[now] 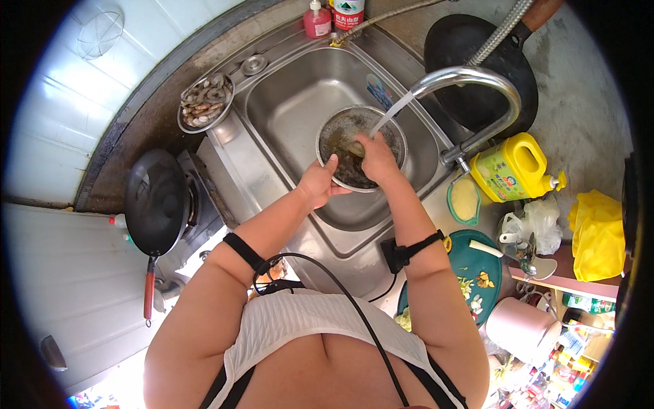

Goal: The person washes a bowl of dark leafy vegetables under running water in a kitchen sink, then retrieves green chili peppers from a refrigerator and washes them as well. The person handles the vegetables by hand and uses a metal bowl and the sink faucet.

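My left hand (pixel 318 183) grips the near-left rim of a round metal bowl (pixel 324 162), its thumb over the rim and its fingers outside. The bowl stands tilted slightly or level in the steel sink (pixel 301 92); I cannot tell which. Dark, cloudy water (pixel 347 122) with froth fills much of it. My right hand (pixel 378 159) reaches over the bowl with its fingers around a small brownish thing (pixel 356 149), too blurred to name. A stream of water (pixel 392 111) runs from the chrome faucet (pixel 503 97) into the bowl beside my right fingers.
A metal bowl of shrimp (pixel 206 102) stands left of the sink, near a black wok (pixel 156 202) on the stove. At right are a yellow detergent jug (pixel 503 174), a green-rimmed scoop (pixel 464 200) and a green cutting board (pixel 485 255) with chopped vegetables. Another wok (pixel 449 46) leans behind the faucet.
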Motion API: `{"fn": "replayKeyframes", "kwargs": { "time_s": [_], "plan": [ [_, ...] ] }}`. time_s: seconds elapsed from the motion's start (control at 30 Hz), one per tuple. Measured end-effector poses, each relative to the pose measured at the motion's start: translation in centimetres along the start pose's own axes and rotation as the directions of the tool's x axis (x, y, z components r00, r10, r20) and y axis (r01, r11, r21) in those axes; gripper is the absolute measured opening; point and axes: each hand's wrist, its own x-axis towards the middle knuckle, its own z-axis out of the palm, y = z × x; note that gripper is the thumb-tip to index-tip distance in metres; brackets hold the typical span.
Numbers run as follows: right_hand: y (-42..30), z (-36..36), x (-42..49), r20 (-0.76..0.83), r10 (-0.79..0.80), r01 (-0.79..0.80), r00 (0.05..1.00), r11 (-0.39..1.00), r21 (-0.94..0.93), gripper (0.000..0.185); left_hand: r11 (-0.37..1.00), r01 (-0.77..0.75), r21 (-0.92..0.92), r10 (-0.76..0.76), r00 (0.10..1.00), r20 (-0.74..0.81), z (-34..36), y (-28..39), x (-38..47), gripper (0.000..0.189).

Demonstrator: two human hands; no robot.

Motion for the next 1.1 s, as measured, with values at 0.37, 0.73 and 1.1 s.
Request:
{"fn": "replayKeyframes", "kwargs": {
  "time_s": [0.37,0.73,1.1],
  "plan": [
    [-0.3,-2.6,0.4,-0.078,-0.11,0.118,0.991,0.986,0.118,0.036,1.0,0.007,0.011,-0.007,1.0,-0.023,-0.2,-0.1,-0.3,0.036],
    [1.7,-1.6,1.0,-0.122,-0.084,0.102,0.989,0.983,0.152,0.025,1.0,-0.008,0.015,0.008,1.0,0.002,0.0,0.0,-0.2,0.039],
    [1.4,-3.0,1.3,-0.072,0.023,0.013,0.997,0.886,0.463,0.027,1.0,0.016,0.02,-0.016,0.999,-0.035,-0.2,0.3,-0.7,0.037]
  ]
}}
